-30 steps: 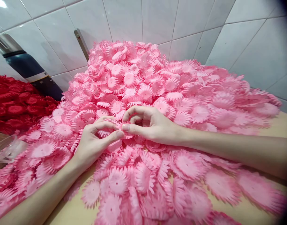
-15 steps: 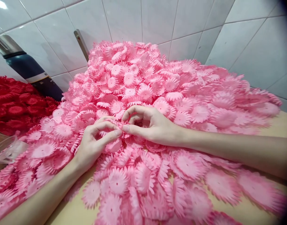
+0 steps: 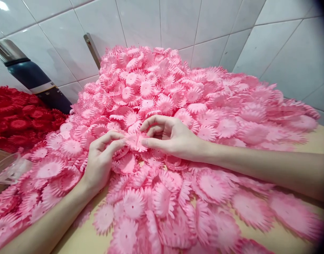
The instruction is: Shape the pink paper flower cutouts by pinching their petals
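Observation:
Between my hands is a pink fringed flower piece (image 3: 136,141), held face up with a slit or crease at its middle. My left hand (image 3: 102,155) pinches its left edge between thumb and fingers. On the opposite edge, my right hand (image 3: 175,137) has thumb and forefinger closed on it, the other fingers curled behind. Both hands are just above a big heap of similar pink flower pieces (image 3: 146,90), many with a small hole at the centre. More of them (image 3: 133,204) lie loose below my hands.
A dark blue bottle (image 3: 36,79) with a steel cap leans at the left, beside a pile of red flower pieces (image 3: 19,120). A clear plastic container (image 3: 8,171) is at the left edge. The tabletop (image 3: 90,229) is pale yellow. A tiled wall (image 3: 177,23) stands behind.
The flower piece, bunched between my fingertips before, is now spread flat. My left hand has shifted slightly left, so the fingertips are farther apart.

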A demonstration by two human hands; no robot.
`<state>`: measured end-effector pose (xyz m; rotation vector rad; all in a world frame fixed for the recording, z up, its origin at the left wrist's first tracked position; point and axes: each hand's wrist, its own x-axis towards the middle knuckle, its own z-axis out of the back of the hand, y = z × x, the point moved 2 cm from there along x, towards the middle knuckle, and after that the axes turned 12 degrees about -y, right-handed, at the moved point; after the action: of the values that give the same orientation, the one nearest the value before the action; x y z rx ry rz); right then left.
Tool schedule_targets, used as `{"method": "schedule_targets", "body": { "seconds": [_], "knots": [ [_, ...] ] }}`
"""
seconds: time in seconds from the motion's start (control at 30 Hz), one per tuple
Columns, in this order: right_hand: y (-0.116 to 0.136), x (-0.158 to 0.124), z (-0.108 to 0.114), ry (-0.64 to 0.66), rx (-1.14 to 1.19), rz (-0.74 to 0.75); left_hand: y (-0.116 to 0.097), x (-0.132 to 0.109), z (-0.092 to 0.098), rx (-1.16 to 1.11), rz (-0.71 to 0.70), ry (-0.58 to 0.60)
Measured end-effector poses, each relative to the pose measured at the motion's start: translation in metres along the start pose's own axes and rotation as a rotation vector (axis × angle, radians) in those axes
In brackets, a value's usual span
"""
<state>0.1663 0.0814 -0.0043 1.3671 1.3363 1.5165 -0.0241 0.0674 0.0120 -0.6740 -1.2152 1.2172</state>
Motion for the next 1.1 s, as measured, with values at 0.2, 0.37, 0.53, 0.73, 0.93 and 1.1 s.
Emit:
{"method": "schedule_targets", "body": {
  "seconds": [0.2,0.37,0.53,0.73,0.93,1.1],
  "knots": [
    [0.003,-0.002,-0.001,0.023,-0.060,0.061,-0.006,-0.002,-0.004,0.111,-0.058,0.108],
    [0.007,-0.002,-0.001,0.093,-0.116,0.170,-0.006,-0.001,-0.003,0.144,-0.112,0.083],
    [0.010,-0.001,-0.002,0.091,-0.183,0.125,-0.005,-0.003,0.000,0.055,-0.163,0.040],
    [0.009,-0.001,-0.002,0.025,-0.129,0.132,-0.011,-0.006,-0.002,0.083,-0.237,0.183],
    [0.005,0.001,0.000,0.003,-0.021,0.075,-0.011,-0.003,-0.005,0.167,-0.237,0.188],
    [0.003,0.002,0.001,-0.022,-0.035,0.081,-0.009,-0.003,-0.008,0.167,-0.266,0.116]
  ]
}}
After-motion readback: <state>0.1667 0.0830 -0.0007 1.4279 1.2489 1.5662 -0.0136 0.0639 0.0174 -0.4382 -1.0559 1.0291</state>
